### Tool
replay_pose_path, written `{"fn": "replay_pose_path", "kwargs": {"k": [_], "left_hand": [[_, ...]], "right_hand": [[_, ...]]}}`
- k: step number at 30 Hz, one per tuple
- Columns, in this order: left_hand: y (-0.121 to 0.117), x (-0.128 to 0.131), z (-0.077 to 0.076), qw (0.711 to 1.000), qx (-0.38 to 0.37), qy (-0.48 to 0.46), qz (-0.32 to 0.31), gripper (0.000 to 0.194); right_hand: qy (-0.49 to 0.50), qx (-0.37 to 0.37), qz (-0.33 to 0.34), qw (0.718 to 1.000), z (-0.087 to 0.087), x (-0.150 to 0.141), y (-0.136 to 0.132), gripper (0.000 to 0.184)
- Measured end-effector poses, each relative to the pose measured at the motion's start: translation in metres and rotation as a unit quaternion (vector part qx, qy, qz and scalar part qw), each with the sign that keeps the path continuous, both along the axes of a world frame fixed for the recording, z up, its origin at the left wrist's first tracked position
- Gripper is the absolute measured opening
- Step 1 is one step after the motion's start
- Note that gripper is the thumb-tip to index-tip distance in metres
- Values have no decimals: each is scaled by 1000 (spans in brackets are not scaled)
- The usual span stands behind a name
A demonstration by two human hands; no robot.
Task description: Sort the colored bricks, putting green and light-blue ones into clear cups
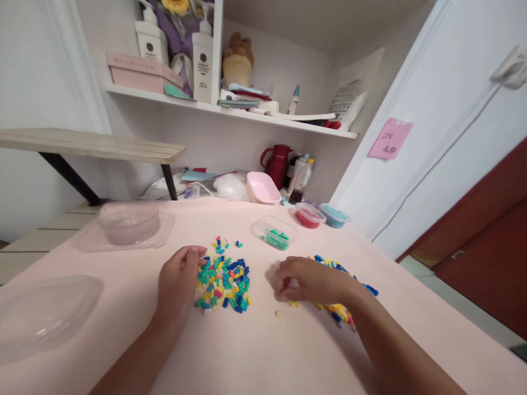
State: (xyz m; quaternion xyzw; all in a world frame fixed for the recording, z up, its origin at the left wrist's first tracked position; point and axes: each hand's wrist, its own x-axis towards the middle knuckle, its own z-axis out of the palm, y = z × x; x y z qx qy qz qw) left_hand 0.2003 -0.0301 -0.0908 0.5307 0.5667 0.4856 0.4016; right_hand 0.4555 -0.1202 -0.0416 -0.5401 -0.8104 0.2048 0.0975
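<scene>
A heap of small coloured bricks (224,282) in blue, green, yellow and pink lies in the middle of the pale pink table (255,356). My left hand (179,280) rests at the heap's left edge, fingers curled against the bricks. My right hand (307,281) lies to the right of the heap, fingers bent down in a pinch on the table; what they hold is hidden. Under and behind that hand spreads a second scatter of blue and yellow bricks (335,310). One loose pale brick (279,314) lies just in front.
Small clear tubs hold green bricks (275,233), red bricks (309,215) and light blue bricks (334,215). A clear bowl on a lid (128,224) stands at back left, another clear lid (41,315) at the near left. A pink dish (262,187) and a red jug (280,163) sit by the wall.
</scene>
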Motion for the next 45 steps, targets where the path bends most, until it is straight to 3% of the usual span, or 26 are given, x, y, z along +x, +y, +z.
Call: {"fn": "replay_pose_path", "kwargs": {"k": [2,5,9,14,23,28,34,41,45], "left_hand": [[0,0,0,1000,4,-1,-4,33],[1,0,-1,1000,5,-3,-3,33],[3,-1,-2,1000,5,-5,-5,33],[3,-2,0,1000,-9,-6,7,31],[-1,-1,6,1000,-21,6,11,31],[0,-2,6,1000,-27,5,12,31],[3,-4,2,1000,-27,8,9,34],[2,-3,3,999,-29,10,7,31],[2,-2,4,999,-32,18,9,32]], "right_hand": [[30,34,-27,999,1,-7,0,22],[99,69,10,993,-8,-29,3,38],[107,97,14,989,-24,-45,9,41],[128,117,-37,984,-24,-28,12,43],[150,99,7,984,-36,-35,15,43],[109,103,-32,988,-34,-17,17,46],[119,51,-62,990,-30,6,21,31],[97,51,-72,991,-30,-1,20,39],[94,58,-76,991,-31,-7,19,34]]}}
